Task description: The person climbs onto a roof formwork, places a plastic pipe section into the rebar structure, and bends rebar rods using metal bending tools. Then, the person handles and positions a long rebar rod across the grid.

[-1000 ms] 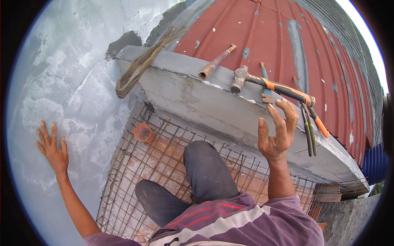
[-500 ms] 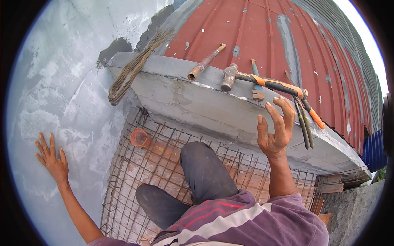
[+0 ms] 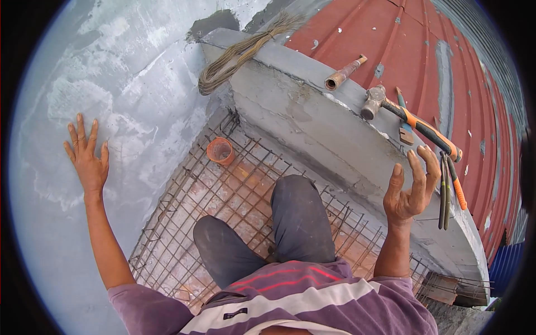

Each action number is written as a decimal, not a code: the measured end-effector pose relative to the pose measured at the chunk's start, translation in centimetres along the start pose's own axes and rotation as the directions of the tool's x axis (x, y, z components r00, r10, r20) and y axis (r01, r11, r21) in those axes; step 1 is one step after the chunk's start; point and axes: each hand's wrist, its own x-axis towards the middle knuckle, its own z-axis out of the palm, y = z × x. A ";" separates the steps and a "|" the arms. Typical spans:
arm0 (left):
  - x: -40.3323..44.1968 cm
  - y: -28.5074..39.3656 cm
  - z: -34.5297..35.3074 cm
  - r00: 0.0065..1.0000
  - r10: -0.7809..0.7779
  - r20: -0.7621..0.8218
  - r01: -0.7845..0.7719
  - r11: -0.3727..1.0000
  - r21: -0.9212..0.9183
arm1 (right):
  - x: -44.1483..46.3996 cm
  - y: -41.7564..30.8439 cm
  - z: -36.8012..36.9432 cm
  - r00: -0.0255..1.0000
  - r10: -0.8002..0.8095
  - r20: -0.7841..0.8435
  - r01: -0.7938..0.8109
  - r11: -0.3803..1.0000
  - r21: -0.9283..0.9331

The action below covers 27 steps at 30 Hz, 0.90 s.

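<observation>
Just beyond the right hand (image 3: 412,187) runs the ledge (image 3: 301,109), hammer (image 3: 416,121) on top, bar (image 3: 406,135) crossing under its handle. Pliers (image 3: 445,192) hang over the edge, right of that hand. Left of the hammer, the pipe (image 3: 345,72); farther left, the wire (image 3: 243,53) lies across the ledge's end. Behind, the roof (image 3: 363,33). Between the hands, nearer the left hand (image 3: 89,162) by the wall (image 3: 128,139), the cup (image 3: 220,151) sits on the mesh (image 3: 245,178).

The wearer's shirt (image 3: 357,304) is muted purple and short-sleeved — broad white band (image 3: 290,302), thin red stripes (image 3: 314,277), small dark chest label (image 3: 235,314), pale collar (image 3: 296,324). The trousers (image 3: 301,218) are dark grey — faintly dusty.
</observation>
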 end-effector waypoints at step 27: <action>0.5 -0.9 2.5 0.978 -0.028 -0.209 0.045 0.996 0.074 | -1.8 -0.1 -0.8 0.997 0.038 0.061 -0.041 0.998 0.041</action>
